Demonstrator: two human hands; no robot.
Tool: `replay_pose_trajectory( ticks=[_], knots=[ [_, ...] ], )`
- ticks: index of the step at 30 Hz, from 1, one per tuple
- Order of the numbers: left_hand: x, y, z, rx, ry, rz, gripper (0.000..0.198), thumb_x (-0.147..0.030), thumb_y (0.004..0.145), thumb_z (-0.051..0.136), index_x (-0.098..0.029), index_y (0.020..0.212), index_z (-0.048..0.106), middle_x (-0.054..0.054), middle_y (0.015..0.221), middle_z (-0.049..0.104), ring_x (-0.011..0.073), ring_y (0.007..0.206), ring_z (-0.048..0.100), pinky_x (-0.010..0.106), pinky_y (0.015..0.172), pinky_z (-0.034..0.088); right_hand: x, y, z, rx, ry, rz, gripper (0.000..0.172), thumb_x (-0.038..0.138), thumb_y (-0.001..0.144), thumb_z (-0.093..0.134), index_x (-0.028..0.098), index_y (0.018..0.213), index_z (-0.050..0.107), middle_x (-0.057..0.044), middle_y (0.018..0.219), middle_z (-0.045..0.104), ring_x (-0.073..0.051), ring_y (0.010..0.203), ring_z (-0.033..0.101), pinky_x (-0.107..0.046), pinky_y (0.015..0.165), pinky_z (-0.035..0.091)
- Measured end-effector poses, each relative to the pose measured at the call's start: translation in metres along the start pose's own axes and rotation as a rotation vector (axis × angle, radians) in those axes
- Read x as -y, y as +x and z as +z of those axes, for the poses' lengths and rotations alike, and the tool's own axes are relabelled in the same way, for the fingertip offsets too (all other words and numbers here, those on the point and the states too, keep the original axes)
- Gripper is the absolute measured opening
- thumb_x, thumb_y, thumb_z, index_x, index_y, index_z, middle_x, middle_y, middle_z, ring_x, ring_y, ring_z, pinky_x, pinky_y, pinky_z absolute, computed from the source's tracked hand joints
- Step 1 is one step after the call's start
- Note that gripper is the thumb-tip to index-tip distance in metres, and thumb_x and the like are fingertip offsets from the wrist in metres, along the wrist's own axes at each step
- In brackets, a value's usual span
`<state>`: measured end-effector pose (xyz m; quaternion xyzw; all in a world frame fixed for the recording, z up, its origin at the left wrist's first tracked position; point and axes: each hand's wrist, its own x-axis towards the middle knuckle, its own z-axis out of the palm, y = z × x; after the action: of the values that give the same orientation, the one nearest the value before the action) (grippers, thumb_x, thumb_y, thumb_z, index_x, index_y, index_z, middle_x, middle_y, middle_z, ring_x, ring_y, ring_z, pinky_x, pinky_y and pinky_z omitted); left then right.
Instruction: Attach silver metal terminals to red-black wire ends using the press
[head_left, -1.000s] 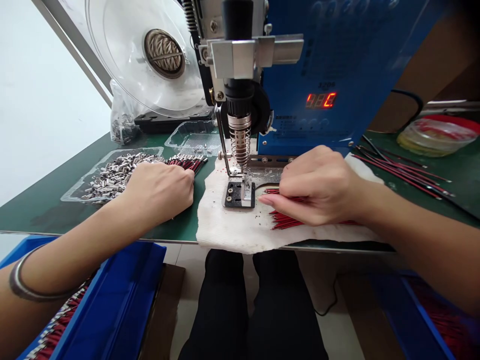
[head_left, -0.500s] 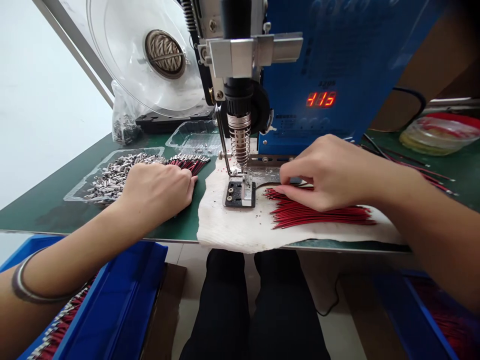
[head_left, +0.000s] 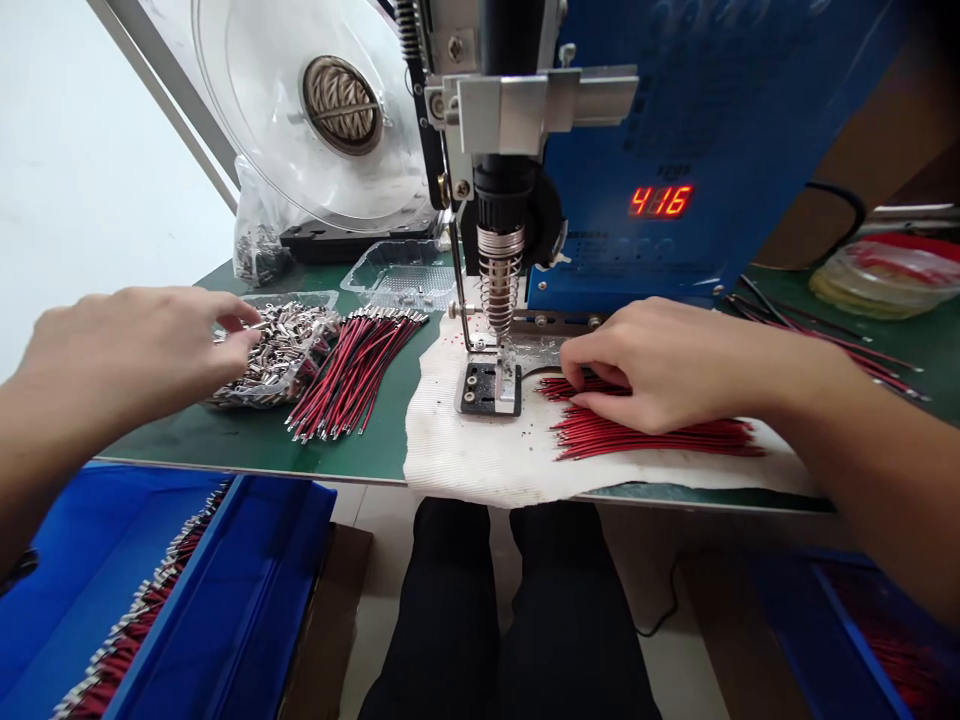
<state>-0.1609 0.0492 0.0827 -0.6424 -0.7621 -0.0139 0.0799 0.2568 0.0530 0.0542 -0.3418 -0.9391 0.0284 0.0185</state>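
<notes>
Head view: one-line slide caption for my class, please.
Left hand at loose metal parts, right hand over red wires, before a blue machine.

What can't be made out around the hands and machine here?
Head view:
Red wires: partly hidden by the right hand; grip unclear.
Left hand: whether it pinches one of the metal parts is too small to tell.
Blue machine: top cut off by upper edge; small lettering blurred.

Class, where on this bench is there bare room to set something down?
Bare: green tabletop between the wire bundle and white cloth; the cloth's front-left, before the black plate. Crowded: the parts tray at the left hand, the red wires under the right hand.
</notes>
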Motion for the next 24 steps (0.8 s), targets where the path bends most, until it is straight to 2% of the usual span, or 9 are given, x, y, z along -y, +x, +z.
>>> replay_pose_trajectory(
  ticks=[3, 6, 10, 14, 18, 21, 24],
  knots=[
    [-0.005, -0.003, 0.001, 0.076, 0.135, -0.091, 0.055, -0.042, 0.090, 0.056, -0.020, 0.130, 0.087, 0.019, 0.120, 0.078, 0.0438, 0.107, 0.071, 0.057, 0.099, 0.058, 0.000, 0.001, 0.001, 0.009, -0.037, -0.003, 0.014, 0.027, 0.092, 0.061, 0.024, 0.080, 0.068, 0.000, 0.065, 0.067, -0.015, 0.055, 0.048, -0.033, 0.060, 0.026],
    [-0.010, -0.008, 0.002, 0.027, 0.085, -0.081, 0.051, -0.048, 0.090, 0.058, -0.024, 0.122, 0.090, 0.014, 0.096, 0.073, 0.0387, 0.094, 0.066, 0.056, 0.098, 0.058, 0.000, 0.001, 0.001, 0.005, -0.037, -0.022, 0.017, 0.024, 0.092, 0.060, 0.023, 0.076, 0.066, -0.002, 0.070, 0.071, -0.015, 0.057, 0.050, -0.034, 0.062, 0.027],
    [-0.001, -0.008, 0.006, -0.050, -0.014, -0.059, 0.044, -0.054, 0.088, 0.063, -0.026, 0.106, 0.091, 0.008, 0.076, 0.060, 0.0337, 0.085, 0.061, 0.055, 0.100, 0.057, -0.001, 0.002, 0.002, -0.004, 0.014, -0.037, 0.021, 0.024, 0.094, 0.060, 0.023, 0.077, 0.071, -0.002, 0.072, 0.073, -0.016, 0.060, 0.055, -0.035, 0.064, 0.031],
    [0.006, -0.004, 0.013, -0.135, -0.052, -0.027, 0.052, -0.066, 0.090, 0.061, -0.025, 0.099, 0.091, 0.006, 0.072, 0.054, 0.0323, 0.085, 0.063, 0.060, 0.102, 0.058, -0.002, 0.002, 0.002, -0.002, 0.038, -0.028, 0.021, 0.031, 0.096, 0.062, 0.024, 0.079, 0.074, -0.001, 0.071, 0.073, -0.017, 0.059, 0.057, -0.034, 0.063, 0.033],
    [0.008, 0.002, 0.022, -0.176, -0.094, 0.030, 0.064, -0.078, 0.089, 0.059, -0.023, 0.092, 0.091, 0.005, 0.071, 0.052, 0.0319, 0.090, 0.066, 0.068, 0.106, 0.056, -0.003, 0.001, 0.002, 0.011, 0.034, -0.021, 0.019, 0.027, 0.093, 0.063, 0.025, 0.079, 0.074, 0.000, 0.068, 0.072, -0.016, 0.057, 0.056, -0.034, 0.062, 0.034],
    [0.009, 0.006, 0.026, -0.211, -0.100, 0.058, 0.052, -0.067, 0.087, 0.064, -0.022, 0.087, 0.090, 0.004, 0.070, 0.050, 0.0305, 0.088, 0.066, 0.075, 0.106, 0.055, -0.005, 0.001, 0.001, 0.014, 0.045, -0.024, 0.018, 0.025, 0.092, 0.063, 0.026, 0.079, 0.075, 0.001, 0.069, 0.073, -0.016, 0.058, 0.057, -0.034, 0.061, 0.035],
    [0.010, 0.006, 0.025, -0.236, -0.102, 0.040, 0.042, -0.058, 0.081, 0.066, -0.022, 0.084, 0.089, 0.003, 0.068, 0.050, 0.0293, 0.085, 0.066, 0.077, 0.105, 0.056, -0.005, 0.001, 0.002, 0.006, 0.076, -0.034, 0.020, 0.028, 0.096, 0.063, 0.026, 0.081, 0.076, 0.000, 0.071, 0.075, -0.016, 0.059, 0.059, -0.034, 0.061, 0.037]
  ],
)
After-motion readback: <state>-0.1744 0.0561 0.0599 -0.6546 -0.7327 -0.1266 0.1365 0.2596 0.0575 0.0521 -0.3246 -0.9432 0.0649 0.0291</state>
